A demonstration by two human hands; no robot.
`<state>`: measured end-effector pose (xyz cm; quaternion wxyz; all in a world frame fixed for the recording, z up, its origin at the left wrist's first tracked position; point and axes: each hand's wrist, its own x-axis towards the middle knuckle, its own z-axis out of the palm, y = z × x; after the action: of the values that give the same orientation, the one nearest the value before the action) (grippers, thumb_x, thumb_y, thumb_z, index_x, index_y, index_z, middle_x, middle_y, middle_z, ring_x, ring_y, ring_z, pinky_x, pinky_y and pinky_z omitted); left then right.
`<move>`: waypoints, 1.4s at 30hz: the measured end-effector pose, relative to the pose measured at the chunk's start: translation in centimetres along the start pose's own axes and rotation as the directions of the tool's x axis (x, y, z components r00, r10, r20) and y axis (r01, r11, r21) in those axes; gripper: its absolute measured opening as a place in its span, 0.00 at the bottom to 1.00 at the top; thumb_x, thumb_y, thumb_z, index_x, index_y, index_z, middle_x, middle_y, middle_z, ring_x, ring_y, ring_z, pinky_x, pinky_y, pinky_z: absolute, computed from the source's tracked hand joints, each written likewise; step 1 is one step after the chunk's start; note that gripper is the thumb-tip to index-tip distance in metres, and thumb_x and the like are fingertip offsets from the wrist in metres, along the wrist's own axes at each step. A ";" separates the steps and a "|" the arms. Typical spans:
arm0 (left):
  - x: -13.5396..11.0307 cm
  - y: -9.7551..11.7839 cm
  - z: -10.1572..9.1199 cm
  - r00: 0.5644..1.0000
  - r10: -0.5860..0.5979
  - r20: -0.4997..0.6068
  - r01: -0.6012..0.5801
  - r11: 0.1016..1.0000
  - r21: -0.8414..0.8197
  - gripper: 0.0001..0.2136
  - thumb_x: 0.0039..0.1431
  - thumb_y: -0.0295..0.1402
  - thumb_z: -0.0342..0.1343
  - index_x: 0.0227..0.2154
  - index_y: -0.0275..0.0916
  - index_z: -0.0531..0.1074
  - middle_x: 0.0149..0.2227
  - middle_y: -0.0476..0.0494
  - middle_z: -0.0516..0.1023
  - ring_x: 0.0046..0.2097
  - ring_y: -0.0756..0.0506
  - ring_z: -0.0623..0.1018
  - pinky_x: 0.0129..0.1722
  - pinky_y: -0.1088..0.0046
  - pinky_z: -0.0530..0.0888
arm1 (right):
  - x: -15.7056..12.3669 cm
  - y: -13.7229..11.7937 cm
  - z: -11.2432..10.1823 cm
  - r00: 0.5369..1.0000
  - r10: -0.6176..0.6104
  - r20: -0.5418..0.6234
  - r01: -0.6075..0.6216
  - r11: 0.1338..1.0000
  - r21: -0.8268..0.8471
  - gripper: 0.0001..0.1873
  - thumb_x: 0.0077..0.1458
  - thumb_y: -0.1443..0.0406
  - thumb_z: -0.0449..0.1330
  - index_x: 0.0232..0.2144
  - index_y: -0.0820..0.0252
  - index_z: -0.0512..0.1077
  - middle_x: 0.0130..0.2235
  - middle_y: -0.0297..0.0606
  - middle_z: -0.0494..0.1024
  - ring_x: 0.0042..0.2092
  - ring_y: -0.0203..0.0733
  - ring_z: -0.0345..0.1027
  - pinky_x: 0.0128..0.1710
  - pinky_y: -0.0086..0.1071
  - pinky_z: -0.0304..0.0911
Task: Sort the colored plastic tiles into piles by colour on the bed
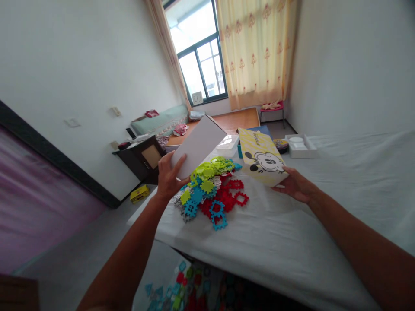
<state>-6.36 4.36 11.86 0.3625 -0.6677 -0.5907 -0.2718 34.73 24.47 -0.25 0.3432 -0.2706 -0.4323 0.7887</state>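
My left hand grips the lower end of a plain white box, which tilts up to the right. In my right hand is a yellow and white box with a cartoon mouse face on it, held by its lower right corner. Between the two boxes lies a heap of plastic building pieces with toothed edges: lime green ones, blue ones, red ones and some grey and white. The white box hangs just above and left of the heap. What either box contains is hidden.
A white cloth covers the table. Behind the heap stand a clear plastic container and an open white box. More coloured pieces lie below the front edge. A dark cabinet and yellow crate are at the left.
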 end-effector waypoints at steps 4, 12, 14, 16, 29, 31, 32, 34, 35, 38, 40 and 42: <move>0.0 0.2 -0.1 0.949 -0.284 -0.140 0.271 0.957 -0.100 0.35 0.47 0.39 0.65 0.60 0.41 0.64 0.61 0.33 0.61 0.62 0.33 0.62 0.61 0.54 0.59 | 0.2 0.2 0.2 0.996 -0.085 0.034 0.085 0.996 -0.019 0.23 0.58 0.53 0.56 0.55 0.45 0.66 0.55 0.36 0.75 0.54 0.52 0.70 0.52 0.52 0.68; 0.0 5.9 5.1 0.848 -0.527 -0.062 0.455 0.781 -0.429 0.31 0.53 0.38 0.61 0.61 0.44 0.63 0.57 0.38 0.65 0.59 0.38 0.66 0.60 0.59 0.64 | -0.5 0.1 3.2 0.979 -0.171 0.112 0.170 0.985 0.021 0.21 0.58 0.54 0.56 0.55 0.43 0.66 0.56 0.33 0.74 0.55 0.49 0.69 0.50 0.46 0.69; -0.1 6.1 5.3 0.880 -0.467 -0.082 0.418 0.846 -0.330 0.32 0.50 0.38 0.63 0.60 0.44 0.65 0.57 0.37 0.62 0.59 0.37 0.64 0.60 0.57 0.63 | -0.7 0.2 3.1 0.983 -0.146 0.108 0.145 0.989 0.020 0.21 0.58 0.54 0.57 0.54 0.43 0.67 0.54 0.33 0.76 0.53 0.49 0.70 0.49 0.46 0.70; -0.2 5.7 4.6 0.928 -0.357 -0.105 0.330 0.920 -0.214 0.32 0.50 0.38 0.64 0.60 0.43 0.65 0.58 0.36 0.60 0.60 0.35 0.63 0.60 0.55 0.62 | -0.7 0.3 2.5 0.989 -0.120 0.085 0.118 0.993 0.025 0.20 0.58 0.55 0.58 0.53 0.44 0.68 0.52 0.33 0.77 0.51 0.48 0.72 0.47 0.44 0.71; 0.4 1.3 1.1 0.894 0.331 0.302 -0.389 0.908 0.155 0.27 0.60 0.38 0.57 0.62 0.54 0.61 0.63 0.35 0.61 0.61 0.33 0.61 0.59 0.51 0.58 | -0.4 -0.5 0.5 0.987 -0.154 -0.036 0.158 0.967 0.198 0.19 0.56 0.55 0.58 0.50 0.45 0.69 0.48 0.32 0.79 0.48 0.46 0.74 0.43 0.42 0.74; 0.7 1.2 0.8 0.861 0.398 0.317 -0.458 0.878 0.140 0.27 0.62 0.32 0.55 0.62 0.56 0.60 0.63 0.38 0.62 0.62 0.36 0.62 0.60 0.54 0.58 | -0.5 -0.6 0.5 0.987 -0.158 -0.036 0.162 0.967 0.197 0.19 0.56 0.55 0.59 0.50 0.45 0.70 0.48 0.32 0.79 0.48 0.45 0.74 0.44 0.41 0.74; 0.8 1.1 0.6 0.847 0.426 0.318 -0.482 0.867 0.124 0.27 0.62 0.30 0.54 0.62 0.57 0.59 0.63 0.40 0.63 0.61 0.38 0.63 0.61 0.55 0.58 | -0.5 -0.5 0.5 0.986 -0.160 -0.037 0.164 0.968 0.191 0.19 0.56 0.55 0.59 0.50 0.45 0.70 0.48 0.32 0.79 0.48 0.45 0.74 0.44 0.41 0.73; 0.9 0.7 0.4 0.847 0.425 0.318 -0.474 0.876 0.090 0.28 0.61 0.27 0.54 0.62 0.58 0.60 0.63 0.42 0.63 0.62 0.40 0.63 0.62 0.57 0.57 | -0.5 -0.5 0.6 0.985 -0.165 -0.039 0.170 0.972 0.161 0.19 0.56 0.55 0.59 0.50 0.45 0.69 0.49 0.32 0.79 0.49 0.47 0.73 0.46 0.44 0.73; 1.0 0.3 0.3 0.869 0.387 0.308 -0.430 0.899 0.084 0.28 0.60 0.28 0.55 0.61 0.58 0.61 0.63 0.42 0.63 0.62 0.39 0.63 0.62 0.56 0.57 | -0.5 -0.5 0.5 0.985 -0.170 -0.040 0.174 0.975 0.140 0.20 0.56 0.54 0.59 0.51 0.45 0.69 0.50 0.33 0.79 0.50 0.48 0.73 0.47 0.45 0.72; 1.0 -1.0 0.1 0.977 0.127 0.170 -0.147 0.983 0.110 0.27 0.54 0.33 0.62 0.58 0.55 0.67 0.63 0.40 0.61 0.64 0.33 0.59 0.63 0.50 0.54 | -0.4 -0.4 0.4 0.980 -0.194 -0.041 0.196 0.978 0.071 0.20 0.57 0.52 0.57 0.52 0.45 0.68 0.53 0.34 0.77 0.53 0.50 0.71 0.50 0.49 0.70; 1.0 -1.2 0.1 0.996 -0.093 -0.001 0.093 0.992 0.085 0.29 0.49 0.36 0.66 0.57 0.50 0.69 0.64 0.38 0.59 0.65 0.31 0.57 0.63 0.47 0.53 | -0.4 -0.4 0.3 0.978 -0.206 -0.037 0.207 0.978 0.030 0.21 0.57 0.51 0.55 0.52 0.44 0.67 0.54 0.34 0.76 0.54 0.51 0.70 0.51 0.50 0.69; 0.9 -0.5 0.6 0.943 -0.300 -0.142 0.298 0.954 -0.038 0.31 0.47 0.39 0.66 0.57 0.46 0.69 0.64 0.36 0.58 0.64 0.31 0.58 0.63 0.49 0.54 | -0.4 -0.3 0.5 0.976 -0.215 -0.027 0.215 0.977 -0.003 0.22 0.57 0.50 0.55 0.53 0.44 0.67 0.55 0.35 0.75 0.55 0.52 0.69 0.52 0.51 0.68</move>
<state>-6.75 5.34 12.30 0.3542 -0.5515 -0.6547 -0.3765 34.70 24.01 0.32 0.4321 -0.2329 -0.4546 0.7432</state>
